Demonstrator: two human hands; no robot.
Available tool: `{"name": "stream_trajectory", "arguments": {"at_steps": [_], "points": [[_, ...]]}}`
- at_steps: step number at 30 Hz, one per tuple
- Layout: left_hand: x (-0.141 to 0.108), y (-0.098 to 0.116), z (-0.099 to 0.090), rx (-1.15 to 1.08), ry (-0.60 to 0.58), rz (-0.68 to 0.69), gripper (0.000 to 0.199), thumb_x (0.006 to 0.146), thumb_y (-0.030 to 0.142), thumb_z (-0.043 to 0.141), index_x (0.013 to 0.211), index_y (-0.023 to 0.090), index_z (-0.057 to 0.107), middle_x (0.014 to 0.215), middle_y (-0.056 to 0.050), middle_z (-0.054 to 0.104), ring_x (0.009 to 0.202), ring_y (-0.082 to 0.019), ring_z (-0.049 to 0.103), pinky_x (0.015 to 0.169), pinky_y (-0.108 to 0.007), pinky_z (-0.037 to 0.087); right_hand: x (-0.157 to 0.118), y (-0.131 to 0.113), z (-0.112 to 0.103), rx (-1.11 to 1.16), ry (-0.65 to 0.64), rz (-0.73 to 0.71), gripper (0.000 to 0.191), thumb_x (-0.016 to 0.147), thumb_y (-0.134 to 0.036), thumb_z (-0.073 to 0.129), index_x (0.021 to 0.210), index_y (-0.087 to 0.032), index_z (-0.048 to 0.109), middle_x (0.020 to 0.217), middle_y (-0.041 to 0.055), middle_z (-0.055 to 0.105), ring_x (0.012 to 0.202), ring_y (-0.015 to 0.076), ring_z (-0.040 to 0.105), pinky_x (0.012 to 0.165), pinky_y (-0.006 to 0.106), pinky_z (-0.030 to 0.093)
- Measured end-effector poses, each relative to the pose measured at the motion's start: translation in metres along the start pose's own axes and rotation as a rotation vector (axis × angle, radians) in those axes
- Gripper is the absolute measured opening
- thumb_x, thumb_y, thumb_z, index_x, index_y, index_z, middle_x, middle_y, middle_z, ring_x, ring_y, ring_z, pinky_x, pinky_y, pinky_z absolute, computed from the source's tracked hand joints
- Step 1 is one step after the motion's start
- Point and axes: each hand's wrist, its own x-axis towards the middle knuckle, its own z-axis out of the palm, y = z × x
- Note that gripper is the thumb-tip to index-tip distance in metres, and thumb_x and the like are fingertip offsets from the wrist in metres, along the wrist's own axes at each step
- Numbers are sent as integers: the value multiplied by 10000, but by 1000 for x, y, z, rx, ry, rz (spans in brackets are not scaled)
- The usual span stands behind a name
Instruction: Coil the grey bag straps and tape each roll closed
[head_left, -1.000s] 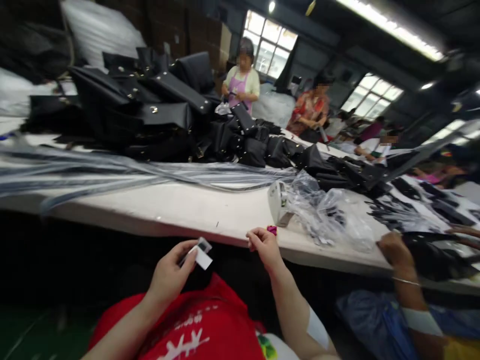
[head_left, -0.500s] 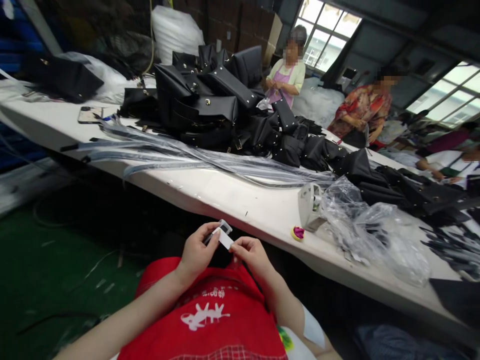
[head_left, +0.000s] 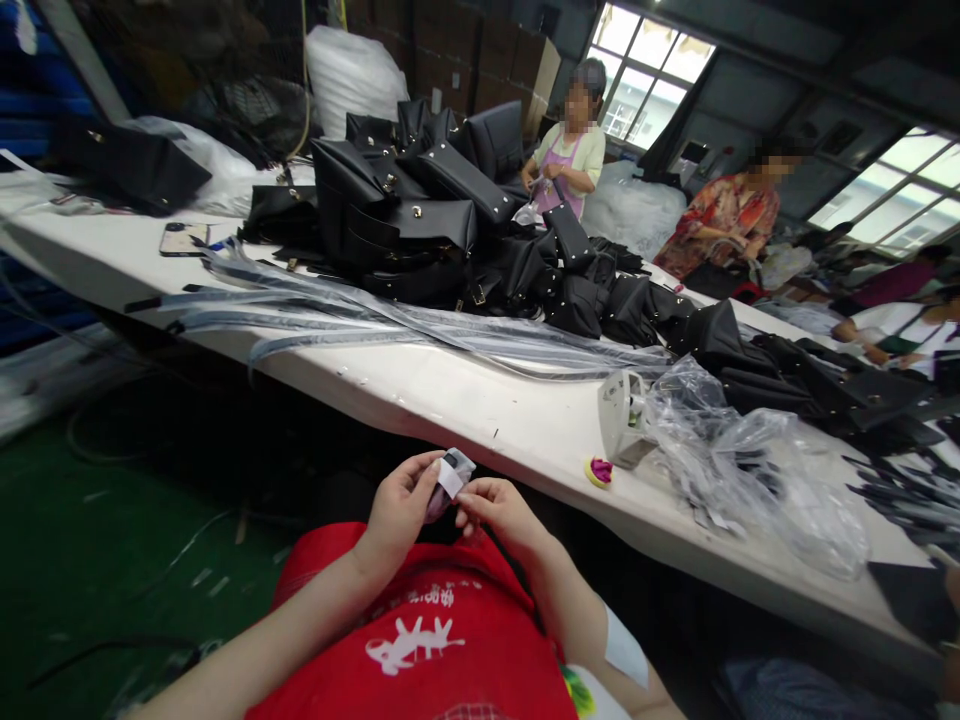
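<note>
My left hand [head_left: 399, 502] is closed on a small dark piece wrapped in clear plastic [head_left: 463, 464], just above my lap. A white paper strip [head_left: 450, 480] lies across its front, with my left thumb at one side. My right hand [head_left: 501, 510] pinches at the strip's lower right corner, its other fingers curled below. What the wrapped piece is cannot be made out. Both hands are in front of the table's near edge, over my red apron [head_left: 420, 610].
The white table [head_left: 540, 420] holds heaped black bags [head_left: 420, 230], plastic-wrapped straps [head_left: 390, 315], a white tape dispenser [head_left: 619, 415], a small yellow-and-magenta object [head_left: 598, 472], crumpled clear plastic [head_left: 757, 470] and a phone [head_left: 184, 240]. People work across the table.
The white strip now lies flatter against the wrapped piece, which has turned to show more clear plastic. My right fingers have shifted slightly. One co-worker's hands have moved.
</note>
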Motion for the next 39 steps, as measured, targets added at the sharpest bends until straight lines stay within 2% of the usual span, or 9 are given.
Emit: {"name": "stream_trajectory", "arguments": {"at_steps": [5, 13, 18, 21, 24, 27, 33, 36, 39], "points": [[-6, 5, 1, 137, -102, 77, 396, 827, 457, 577, 1051, 138, 648, 917, -93, 721, 789, -214, 678, 669, -294, 559, 7, 0, 2, 28, -28, -34, 431, 680, -522, 745, 748, -104, 663, 658, 48, 669, 484, 89, 570, 509, 197, 429], [-24, 22, 7, 605, -140, 685, 258, 885, 256, 509, 1115, 194, 611, 1030, -89, 705, 946, -225, 666, 881, -348, 530, 7, -7, 16, 29, 137, -275, 312, 649, -438, 781, 692, -143, 689, 632, 20, 649, 579, 136, 569, 589, 257, 473], [-30, 15, 11, 651, -163, 877, 346, 838, 163, 575, 1182, 203, 577, 1097, -83, 686, 1014, -222, 646, 921, -340, 519, 8, -8, 17, 8, 185, -301, 261, 639, -327, 778, 818, -147, 720, 767, 40, 675, 708, 180, 583, 689, 305, 482], [-27, 13, 10, 636, -127, 845, 351, 850, 171, 559, 1198, 213, 582, 1210, -100, 624, 1069, -226, 622, 951, -348, 510, 3, -10, 13, 61, 154, -274, 231, 608, -251, 763, 805, -152, 695, 732, 23, 641, 655, 148, 538, 633, 261, 447], [-20, 16, 6, 659, -69, 723, 292, 869, 219, 541, 1152, 224, 612, 1374, -113, 477, 1117, -233, 595, 964, -356, 504, -4, -11, 11, 329, 13, -152, 216, 599, -254, 719, 779, -150, 660, 640, 1, 571, 561, 108, 467, 554, 222, 384], [-15, 18, 5, 662, -87, 661, 261, 873, 251, 533, 1121, 229, 610, 1347, -107, 487, 1146, -242, 570, 967, -373, 503, -10, -9, 12, 511, -80, -76, 240, 605, -281, 718, 790, -156, 631, 596, -23, 497, 538, 95, 434, 552, 214, 376], [-10, 18, 5, 635, -44, 602, 427, 792, 334, 640, 1185, 184, 562, 1312, -147, 516, 1103, -273, 587, 931, -405, 525, -10, -6, 19, 596, 39, -30, 427, 562, -312, 789, 939, -189, 631, 831, 28, 619, 692, 137, 560, 604, 220, 436], [-9, 15, 2, 690, -134, 630, 261, 839, 337, 590, 1056, 209, 658, 1193, -113, 622, 1089, -258, 603, 956, -396, 510, -8, -10, 24, 626, 75, -69, 418, 541, -305, 823, 896, -171, 648, 723, 5, 590, 586, 98, 504, 527, 189, 396], [-11, 9, -2, 681, -107, 664, 301, 860, 326, 521, 1123, 277, 658, 1157, -68, 672, 1040, -257, 643, 923, -399, 539, -12, -14, 30, 562, 72, -98, 359, 592, -310, 820, 861, -125, 668, 606, -21, 535, 481, 57, 434, 465, 168, 348]]}}
